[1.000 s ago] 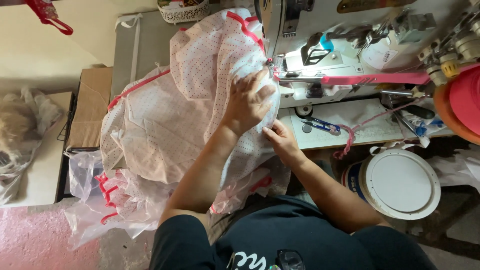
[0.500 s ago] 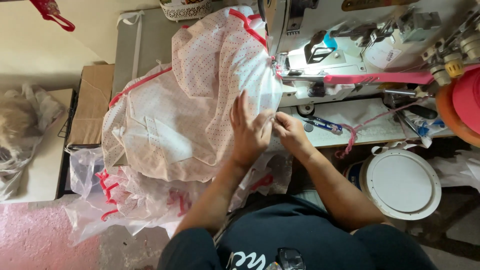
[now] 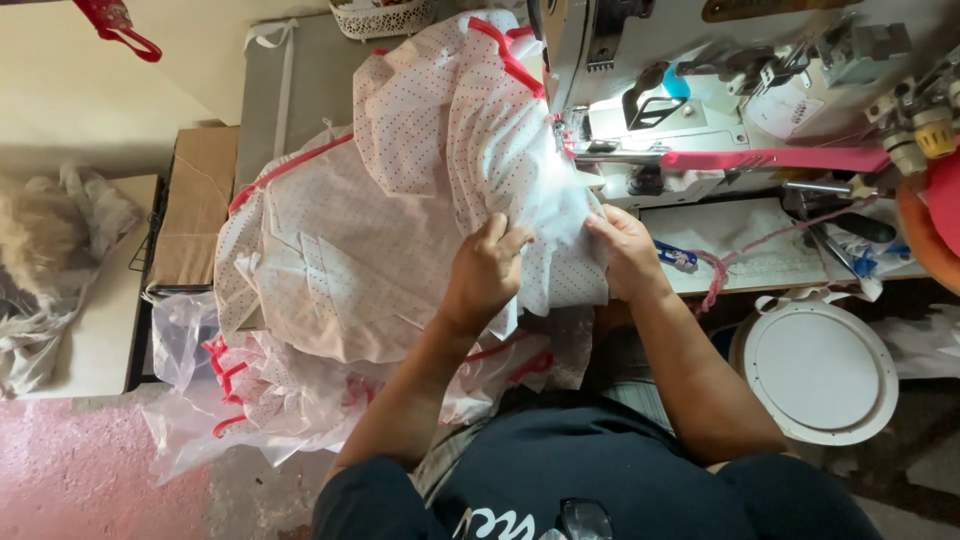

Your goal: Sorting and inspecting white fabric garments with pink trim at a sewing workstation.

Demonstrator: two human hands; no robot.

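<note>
Under both sets of fingers lies the dotted cloth (image 3: 400, 230), soft, light, floppy; the left hand (image 3: 485, 275) and right hand (image 3: 625, 250) pinch its edge beside the sewing machine (image 3: 700, 110).

the tabletop (image 3: 770, 262) holds a sewing machine (image 3: 700, 110), dotted white cloth (image 3: 400, 240) and blue scissors (image 3: 678, 257).

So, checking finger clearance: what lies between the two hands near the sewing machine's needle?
Head view: only bunched white red-dotted fabric spans between left hand and right hand; both grip it.
</note>
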